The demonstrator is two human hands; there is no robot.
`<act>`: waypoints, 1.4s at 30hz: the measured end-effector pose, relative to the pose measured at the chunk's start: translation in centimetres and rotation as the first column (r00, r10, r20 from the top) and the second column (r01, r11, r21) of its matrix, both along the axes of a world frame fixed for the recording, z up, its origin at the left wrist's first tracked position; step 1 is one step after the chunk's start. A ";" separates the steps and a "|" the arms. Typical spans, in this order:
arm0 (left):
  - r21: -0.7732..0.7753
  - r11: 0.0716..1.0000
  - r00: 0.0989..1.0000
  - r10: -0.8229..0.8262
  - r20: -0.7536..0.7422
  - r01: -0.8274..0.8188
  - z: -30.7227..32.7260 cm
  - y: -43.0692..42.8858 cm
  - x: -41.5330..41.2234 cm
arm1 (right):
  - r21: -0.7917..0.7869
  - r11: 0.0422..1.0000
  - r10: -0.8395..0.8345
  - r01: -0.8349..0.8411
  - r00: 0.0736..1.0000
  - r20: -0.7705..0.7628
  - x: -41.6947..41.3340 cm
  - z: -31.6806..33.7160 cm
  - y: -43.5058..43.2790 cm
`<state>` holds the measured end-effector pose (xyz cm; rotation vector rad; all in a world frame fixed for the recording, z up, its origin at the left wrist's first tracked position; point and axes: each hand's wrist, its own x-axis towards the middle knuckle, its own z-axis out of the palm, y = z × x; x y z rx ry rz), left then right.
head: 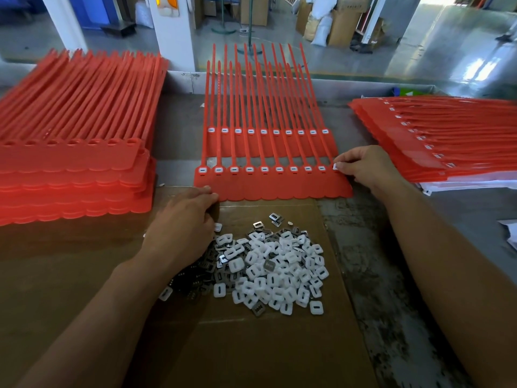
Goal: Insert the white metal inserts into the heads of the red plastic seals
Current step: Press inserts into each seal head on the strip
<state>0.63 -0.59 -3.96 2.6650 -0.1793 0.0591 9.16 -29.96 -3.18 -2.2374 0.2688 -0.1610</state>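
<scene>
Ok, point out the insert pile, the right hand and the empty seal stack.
insert pile (275, 268), head view, heap's middle.
right hand (368, 167), head view, hand's back.
empty seal stack (70, 161), head view, top tag.

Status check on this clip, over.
Right hand pinching insert at rightmost head of front seal strip. Left hand over insert pile, grip hidden. Nothing blocking.

A grey bench (386, 264) bears a cardboard sheet (251, 348), a left seal stack (70, 166) and a right seal stack (453, 141).

Head-worn view, forward-down, close over hands (361, 166)
</scene>
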 end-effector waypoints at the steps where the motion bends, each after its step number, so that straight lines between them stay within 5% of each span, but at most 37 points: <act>1: 0.001 1.000 1.000 0.000 -0.002 0.000 0.0 0.0 0.0 | -0.008 1.000 -0.002 0.002 1.000 -0.003 0.1 0.0 0.0; 24: -0.009 1.000 1.000 0.000 -0.002 0.000 -0.1 0.1 0.0 | 0.119 0.985 -0.087 0.123 0.959 -0.269 1.1 2.4 0.9; 37: -0.005 1.000 1.000 0.006 0.003 -0.006 0.0 0.0 0.0 | 0.133 0.977 -0.151 0.169 0.980 -0.132 0.4 1.3 0.3; 42: -0.003 1.000 1.000 0.003 0.001 -0.003 -0.1 0.0 0.1 | -0.102 0.995 -0.002 -0.019 0.979 -0.205 -0.8 1.7 -0.2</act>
